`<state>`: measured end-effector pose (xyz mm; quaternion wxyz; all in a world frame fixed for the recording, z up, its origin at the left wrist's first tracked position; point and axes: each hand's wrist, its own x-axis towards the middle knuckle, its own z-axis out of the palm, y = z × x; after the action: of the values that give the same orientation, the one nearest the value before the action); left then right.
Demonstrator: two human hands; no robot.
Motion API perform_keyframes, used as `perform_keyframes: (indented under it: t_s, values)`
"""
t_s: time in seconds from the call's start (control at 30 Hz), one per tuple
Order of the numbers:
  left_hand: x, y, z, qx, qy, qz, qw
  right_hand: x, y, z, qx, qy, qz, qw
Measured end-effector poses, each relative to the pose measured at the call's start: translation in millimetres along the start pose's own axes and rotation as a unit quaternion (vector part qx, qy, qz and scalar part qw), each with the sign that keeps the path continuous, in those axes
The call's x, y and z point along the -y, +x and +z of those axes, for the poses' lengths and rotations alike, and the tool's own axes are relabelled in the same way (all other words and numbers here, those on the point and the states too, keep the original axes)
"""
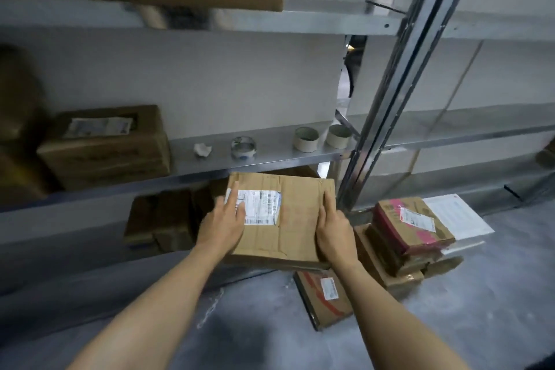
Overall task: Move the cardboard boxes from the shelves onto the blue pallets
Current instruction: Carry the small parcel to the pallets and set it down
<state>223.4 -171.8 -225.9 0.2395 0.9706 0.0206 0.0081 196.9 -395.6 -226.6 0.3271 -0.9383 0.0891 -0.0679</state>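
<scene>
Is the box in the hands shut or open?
Shut. On the cardboard box the top flaps lie flat and meet at the middle seam, creased but not lifted.

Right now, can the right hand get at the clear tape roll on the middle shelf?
Probably not yet. The right hand is on the cardboard box, with the left hand. The clear tape roll sits unblocked on the shelf just beyond; free the hand first.
</scene>
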Motion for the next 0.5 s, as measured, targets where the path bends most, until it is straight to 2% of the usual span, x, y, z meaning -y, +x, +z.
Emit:
perform_keyframes:
  t_s: [0.13,0.3,0.5]
  values:
    - [57.6,-27.5,-34.6,-0.027,0.002,-0.050,0.998,49.4,-15.7,37.9,0.032,0.022,-0.049,0.998]
    - [121.4,-67.9,-73.8,-0.067,0.013,-0.124,0.990,107.2,-28.4,80.9,0.102,-0.013,-0.123,0.987]
    - [168.7,-116.6,-108.4,-0.127,0.019,-0.233,0.964,167.7,-43.6,117.3,0.168,0.001,-0.219,0.961]
